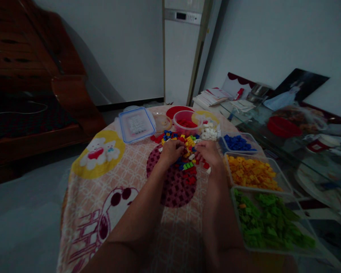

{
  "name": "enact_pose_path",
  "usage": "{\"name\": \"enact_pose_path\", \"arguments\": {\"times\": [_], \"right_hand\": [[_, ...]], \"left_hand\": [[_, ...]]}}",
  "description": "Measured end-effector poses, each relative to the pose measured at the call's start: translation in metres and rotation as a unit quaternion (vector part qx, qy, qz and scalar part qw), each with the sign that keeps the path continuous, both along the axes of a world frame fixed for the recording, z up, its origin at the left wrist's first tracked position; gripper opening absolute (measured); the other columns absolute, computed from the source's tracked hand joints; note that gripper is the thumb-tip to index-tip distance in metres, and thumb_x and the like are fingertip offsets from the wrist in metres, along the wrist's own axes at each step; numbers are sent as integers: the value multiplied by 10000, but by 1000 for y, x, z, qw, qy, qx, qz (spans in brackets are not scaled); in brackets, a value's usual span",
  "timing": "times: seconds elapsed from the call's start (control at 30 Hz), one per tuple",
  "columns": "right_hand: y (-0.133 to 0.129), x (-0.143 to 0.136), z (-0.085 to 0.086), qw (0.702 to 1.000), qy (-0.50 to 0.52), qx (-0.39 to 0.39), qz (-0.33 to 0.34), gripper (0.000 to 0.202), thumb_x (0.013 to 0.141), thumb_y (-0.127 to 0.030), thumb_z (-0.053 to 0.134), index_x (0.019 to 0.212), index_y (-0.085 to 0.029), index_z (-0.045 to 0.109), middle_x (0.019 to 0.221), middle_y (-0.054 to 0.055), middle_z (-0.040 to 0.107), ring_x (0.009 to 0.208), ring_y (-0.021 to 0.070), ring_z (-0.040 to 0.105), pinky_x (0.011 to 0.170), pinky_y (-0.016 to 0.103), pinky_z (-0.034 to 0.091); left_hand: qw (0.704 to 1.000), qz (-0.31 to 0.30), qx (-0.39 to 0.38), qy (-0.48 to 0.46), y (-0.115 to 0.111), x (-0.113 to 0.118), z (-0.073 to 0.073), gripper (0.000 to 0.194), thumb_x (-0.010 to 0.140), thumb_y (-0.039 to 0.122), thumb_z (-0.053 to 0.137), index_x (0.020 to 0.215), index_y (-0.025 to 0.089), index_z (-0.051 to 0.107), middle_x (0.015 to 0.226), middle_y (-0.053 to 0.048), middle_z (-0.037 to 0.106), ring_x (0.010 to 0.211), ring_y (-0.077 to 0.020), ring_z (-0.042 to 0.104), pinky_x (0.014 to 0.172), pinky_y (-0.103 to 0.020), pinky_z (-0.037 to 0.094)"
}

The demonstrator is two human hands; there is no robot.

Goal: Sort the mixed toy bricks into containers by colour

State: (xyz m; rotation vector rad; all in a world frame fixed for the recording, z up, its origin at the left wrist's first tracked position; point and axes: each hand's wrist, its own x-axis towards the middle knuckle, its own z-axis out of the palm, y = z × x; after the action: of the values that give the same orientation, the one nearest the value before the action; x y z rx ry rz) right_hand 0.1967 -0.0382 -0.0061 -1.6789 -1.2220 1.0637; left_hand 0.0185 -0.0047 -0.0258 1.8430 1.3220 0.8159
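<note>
Mixed toy building bricks (190,141) in red, yellow, blue, green and white lie in a loose pile on the cloth-covered table. My left hand (172,151) is at the pile's left side, its fingers curled together among the bricks. Across from it, my right hand (208,151) reaches into the right side with thumb and fingertips pinched. Whatever either hand grips is too small and dark to make out. Green bricks (188,166) and red bricks (190,180) lie just in front of the hands. A pink round tub (186,128) holding red pieces stands behind the pile.
Clear boxes of blue bricks (238,143), yellow bricks (251,172) and green bricks (272,223) line the right side. White bricks (210,132) sit behind. A blue-rimmed lid (138,125) lies back left. A cluttered glass table (315,167) stands at right.
</note>
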Motion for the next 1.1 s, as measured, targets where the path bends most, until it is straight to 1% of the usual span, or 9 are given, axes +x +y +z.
{"name": "enact_pose_path", "arguments": {"times": [0.17, 0.33, 0.43, 0.5, 0.6, 0.73, 0.9, 1.0, 1.1], "right_hand": [[8, 13, -1, 974, 75, 81, -199, 77, 824, -219, 608, 825, -171, 667, 566, -11, 658, 420, 133, 592, 374, 201, 445], [11, 34, 0, 867, 110, 214, -436, 397, 863, -242, 506, 1228, -134, 619, 832, 54, 733, 652, 168, 727, 517, 240, 583], [11, 42, -2, 838, 94, 267, -467, 544, 868, -259, 473, 1402, -161, 506, 998, 79, 733, 787, 174, 767, 600, 260, 614], [11, 40, -3, 858, 76, 267, -432, 514, 864, -308, 498, 1358, -172, 543, 956, 62, 732, 743, 173, 757, 572, 253, 599], [9, 27, 0, 916, 82, 215, -329, 340, 825, -357, 589, 1085, -152, 663, 733, 13, 704, 542, 145, 673, 469, 219, 528], [0, -2, 11, 989, 82, 87, -84, 167, 808, -311, 660, 872, -157, 678, 655, 2, 704, 419, 103, 596, 378, 177, 426], [-8, -27, 18, 987, 32, -36, 152, 125, 897, -254, 613, 946, -169, 690, 677, -6, 735, 369, 86, 573, 339, 157, 371], [-8, -29, 15, 974, -8, -67, 218, 137, 937, -241, 569, 926, -174, 687, 644, -16, 732, 348, 82, 559, 346, 151, 367], [-8, -21, 11, 969, -53, -86, 226, 182, 944, -235, 548, 831, -172, 676, 542, -32, 680, 295, 74, 486, 322, 153, 299]], "left_hand": [[1000, -8, -3, 17, 1, 0, -1, 211, 863, 152, 592, 946, 186, 782, 776, -6, 779, 702, -154, 732, 751, -250, 577], [999, 7, 12, 32, 5, -8, -1, 204, 859, 194, 614, 948, 190, 797, 743, -12, 770, 719, -176, 731, 751, -269, 572], [999, 24, 9, 23, 8, -13, -3, 218, 857, 205, 611, 960, 182, 801, 728, -14, 761, 699, -177, 723, 754, -280, 573], [999, 30, 4, 9, 9, -16, -4, 215, 862, 220, 609, 959, 184, 798, 717, -8, 754, 672, -167, 714, 745, -276, 573], [999, 39, 12, 0, 12, -18, -6, 210, 864, 258, 611, 946, 192, 792, 707, -4, 750, 655, -162, 702, 722, -270, 566], [997, 63, 42, 19, 14, -21, -7, 215, 848, 269, 604, 916, 188, 791, 732, -17, 755, 711, -174, 697, 695, -260, 540], [996, 68, 47, 31, 13, -23, -2, 235, 844, 269, 589, 909, 178, 797, 765, -35, 762, 743, -179, 697, 695, -259, 523], [997, 67, 38, 22, 12, -25, 1, 254, 851, 275, 581, 937, 171, 796, 750, -33, 761, 752, -182, 704, 698, -258, 526], [997, 70, 27, 16, 12, -28, 2, 257, 850, 277, 580, 947, 171, 793, 709, -27, 749, 727, -180, 705, 691, -255, 530]]}}
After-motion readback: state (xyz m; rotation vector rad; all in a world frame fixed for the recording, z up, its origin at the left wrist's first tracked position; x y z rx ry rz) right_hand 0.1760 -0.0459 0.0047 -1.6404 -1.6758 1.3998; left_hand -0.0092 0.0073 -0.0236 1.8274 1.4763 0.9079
